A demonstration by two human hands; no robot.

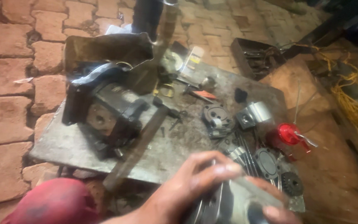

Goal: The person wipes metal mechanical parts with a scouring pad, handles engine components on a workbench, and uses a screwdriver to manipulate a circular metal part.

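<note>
L hand (187, 186) and R hand (276, 213) both clasped grey metal part (237, 203) nr counter (63, 145) edge; firm two-handed grip advisable, gear (291, 183) just beyond.

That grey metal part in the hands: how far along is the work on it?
Done, apparently: stripping down. A round cover plate, a small gear and a dark housing piece lie loose on the metal slab. In hand: the left hand and right fingers grip the blurred grey metal part. Left: the big black casting sits untouched, open.
</note>
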